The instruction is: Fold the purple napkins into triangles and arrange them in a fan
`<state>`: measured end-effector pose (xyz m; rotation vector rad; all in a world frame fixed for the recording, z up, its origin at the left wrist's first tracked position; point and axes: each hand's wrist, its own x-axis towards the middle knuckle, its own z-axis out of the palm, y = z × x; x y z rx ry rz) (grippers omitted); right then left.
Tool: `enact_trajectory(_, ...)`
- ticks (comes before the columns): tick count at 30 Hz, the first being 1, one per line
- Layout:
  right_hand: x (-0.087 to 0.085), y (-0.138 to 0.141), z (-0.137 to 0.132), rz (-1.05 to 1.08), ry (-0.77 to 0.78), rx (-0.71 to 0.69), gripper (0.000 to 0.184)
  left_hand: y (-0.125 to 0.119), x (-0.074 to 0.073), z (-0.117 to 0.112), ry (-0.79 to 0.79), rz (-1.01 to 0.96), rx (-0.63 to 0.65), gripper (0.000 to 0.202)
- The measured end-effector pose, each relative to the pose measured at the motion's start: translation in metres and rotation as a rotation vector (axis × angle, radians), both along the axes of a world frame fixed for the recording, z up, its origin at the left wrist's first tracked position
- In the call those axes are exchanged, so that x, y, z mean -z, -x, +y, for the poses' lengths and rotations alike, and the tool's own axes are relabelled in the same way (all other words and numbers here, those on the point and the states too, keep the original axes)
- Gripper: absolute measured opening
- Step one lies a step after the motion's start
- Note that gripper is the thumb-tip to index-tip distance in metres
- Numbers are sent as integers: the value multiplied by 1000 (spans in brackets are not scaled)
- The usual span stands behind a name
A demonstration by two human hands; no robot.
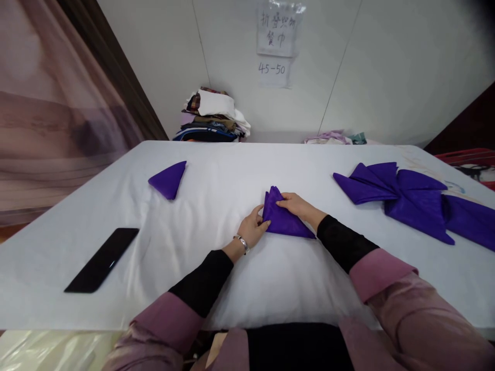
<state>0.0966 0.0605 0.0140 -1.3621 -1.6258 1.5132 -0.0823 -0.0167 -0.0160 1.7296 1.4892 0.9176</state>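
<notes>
A purple cloth napkin (284,219), folded into a triangle, lies in the middle of the white table (216,175). My left hand (253,226) pinches its left edge between thumb and fingers. Over the napkin's upper right edge rests my right hand (297,205), fingers pressed onto the fabric near the top point. A silver bracelet sits on my left wrist.
A finished purple folded triangle (168,179) lies at the far left. A fanned pile of purple napkins (410,198) covers the right side. A black phone (102,259) rests near the front left edge. Stacked folded clothes (212,116) sit behind the table against the wall.
</notes>
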Motion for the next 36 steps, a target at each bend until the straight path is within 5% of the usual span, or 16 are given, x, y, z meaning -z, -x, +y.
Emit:
enact_trajectory(22, 11, 27, 26, -307, -442, -60, 22, -2, -1, 1, -117, 151, -32, 41)
enact_trajectory(36, 18, 33, 37, -148, -238, -68, 15, -3, -1, 0, -137, 205, -39, 44)
